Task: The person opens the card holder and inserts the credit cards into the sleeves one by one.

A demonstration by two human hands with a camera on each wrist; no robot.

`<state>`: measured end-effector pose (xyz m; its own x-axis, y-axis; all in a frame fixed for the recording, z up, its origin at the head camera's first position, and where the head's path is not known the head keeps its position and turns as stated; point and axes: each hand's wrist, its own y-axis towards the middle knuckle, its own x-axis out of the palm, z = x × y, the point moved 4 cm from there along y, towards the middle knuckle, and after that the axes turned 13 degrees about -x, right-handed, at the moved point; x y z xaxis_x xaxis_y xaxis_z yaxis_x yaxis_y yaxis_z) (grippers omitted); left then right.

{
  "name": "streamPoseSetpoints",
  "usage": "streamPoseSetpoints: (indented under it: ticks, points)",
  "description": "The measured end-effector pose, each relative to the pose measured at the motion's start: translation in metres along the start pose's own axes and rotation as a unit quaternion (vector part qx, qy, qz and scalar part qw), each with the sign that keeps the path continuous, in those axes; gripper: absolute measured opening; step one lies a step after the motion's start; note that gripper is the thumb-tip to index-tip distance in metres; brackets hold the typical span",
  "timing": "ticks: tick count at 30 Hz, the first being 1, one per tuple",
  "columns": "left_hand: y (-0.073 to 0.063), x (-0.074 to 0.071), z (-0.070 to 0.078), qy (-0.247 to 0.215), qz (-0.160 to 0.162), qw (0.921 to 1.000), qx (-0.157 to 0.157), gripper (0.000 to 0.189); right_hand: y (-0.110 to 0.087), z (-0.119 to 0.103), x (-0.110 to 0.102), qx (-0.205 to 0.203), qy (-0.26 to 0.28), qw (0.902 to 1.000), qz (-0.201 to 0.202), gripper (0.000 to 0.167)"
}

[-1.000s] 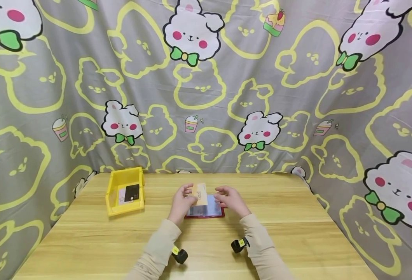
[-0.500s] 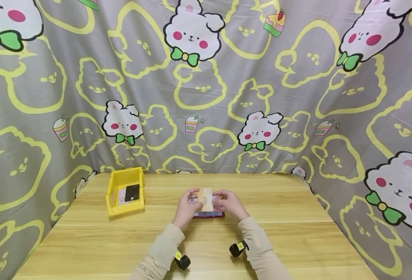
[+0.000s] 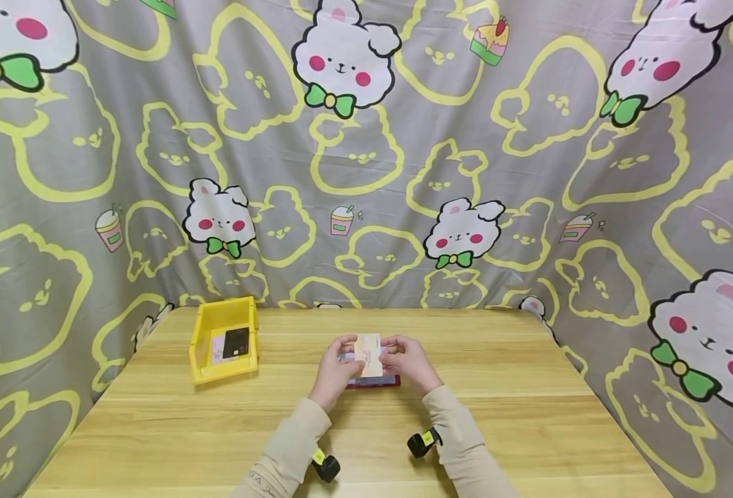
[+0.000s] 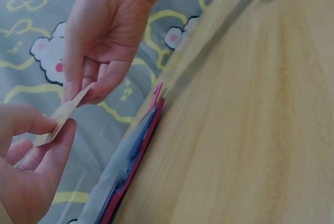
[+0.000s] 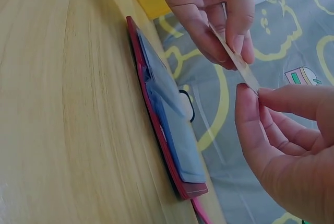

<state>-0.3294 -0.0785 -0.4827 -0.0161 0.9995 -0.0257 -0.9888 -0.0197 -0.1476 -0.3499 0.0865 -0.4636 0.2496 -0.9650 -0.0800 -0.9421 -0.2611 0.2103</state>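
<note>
A pale orange and cream card point(image 3: 369, 355) is held up between both hands, above an open card holder point(image 3: 375, 381). My left hand point(image 3: 337, 370) pinches the card's left edge between thumb and fingers. At the opposite edge my right hand point(image 3: 409, 361) pinches it too, as the right wrist view shows with thumb and fingertip meeting on its end. The card holder, with red covers and clear bluish sleeves point(image 5: 167, 98), lies open on the table; in the head view the card and hands hide most of it.
A yellow bin point(image 3: 202, 373) stands at the back left of the wooden table point(image 3: 497, 429), with a black card point(image 3: 236, 342) and a pale pinkish card point(image 3: 218, 349) inside. A patterned grey curtain point(image 3: 379, 290) hangs behind the table's far edge.
The left hand has brought the card to the right and slightly nearer. My right hand, apart from it one second ago, has taken hold of the card's right edge.
</note>
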Motion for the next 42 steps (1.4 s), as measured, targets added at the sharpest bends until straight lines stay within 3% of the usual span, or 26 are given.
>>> streamPoseSetpoints:
  ticks: [6,11,15,20,23,27,34,38,42]
  points:
    - [-0.001,-0.007,0.013,-0.005,-0.012,0.9999,-0.001,0.059,0.001,0.003,-0.005,0.012,0.042,0.9990,0.001,0.038]
    - [0.000,-0.033,0.029,0.009,-0.006,0.9998,0.017,0.050,0.002,0.005,-0.015,0.012,0.060,0.9980,0.017,0.039]
    - [0.001,-0.058,0.035,0.063,0.021,0.9972,0.033,0.041,0.003,0.007,-0.024,0.019,0.066,0.9970,0.037,0.038]
    - [0.004,-0.077,0.033,0.135,0.040,0.9900,0.009,0.037,0.003,0.007,-0.032,0.024,0.072,0.9956,0.054,0.038]
    - [0.006,-0.080,0.026,0.195,0.034,0.9802,0.004,0.039,0.004,0.008,-0.034,0.024,0.068,0.9959,0.055,0.036]
    - [0.009,-0.077,0.013,0.276,0.008,0.9610,0.008,0.049,0.004,0.009,-0.036,0.025,0.066,0.9963,0.049,0.036]
    - [0.011,-0.071,0.001,0.358,-0.032,0.9327,0.029,0.071,0.003,0.009,-0.037,0.031,0.068,0.9955,0.059,0.038]
    - [0.009,-0.065,-0.001,0.422,-0.034,0.9046,0.050,0.080,0.004,0.010,-0.038,0.030,0.066,0.9958,0.056,0.038]
    - [0.005,-0.057,-0.003,0.471,-0.056,0.8774,0.071,0.089,0.004,0.010,-0.039,0.030,0.062,0.9962,0.053,0.037]
